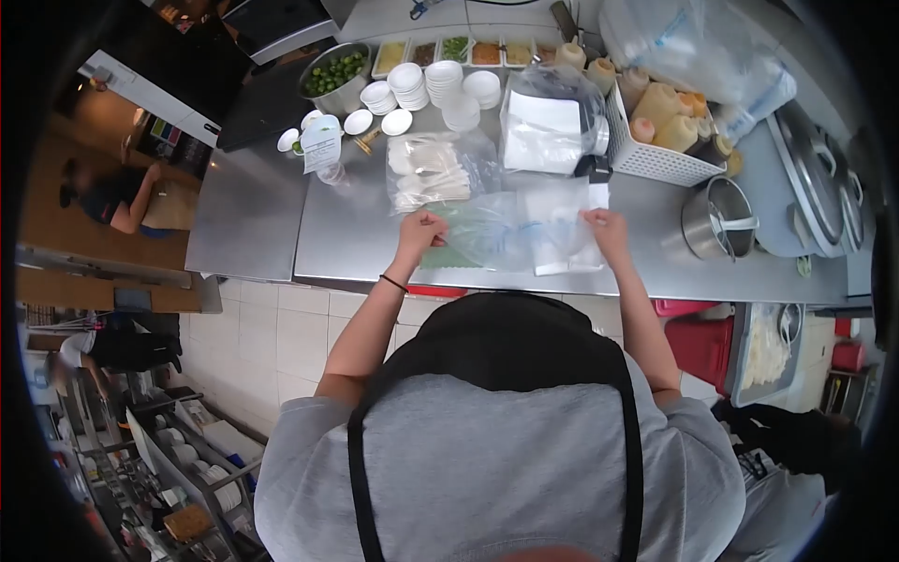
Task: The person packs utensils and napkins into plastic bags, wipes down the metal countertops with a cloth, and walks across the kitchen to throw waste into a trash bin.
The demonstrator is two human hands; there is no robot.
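Note:
A clear plastic bag [489,228] with faint blue print is stretched sideways between my two hands, above the steel counter. My left hand [423,230] is closed on its left end, and my right hand [605,230] pinches the right end. Under the bag on the left lies a green sheet [445,255], partly seen through the plastic. White paper sheets [567,251] lie below its right part. Just beyond my left hand is a clear bag of pale wrapped items [426,169], whose kind I cannot make out.
Stacked white cups [408,84], a pot of limes [335,75] and containers of toppings [456,50] stand at the back of the steel counter [361,225]. On the right are a white basket of squeeze bottles [660,155] and a metal pot [716,220]. Other people are at the sides.

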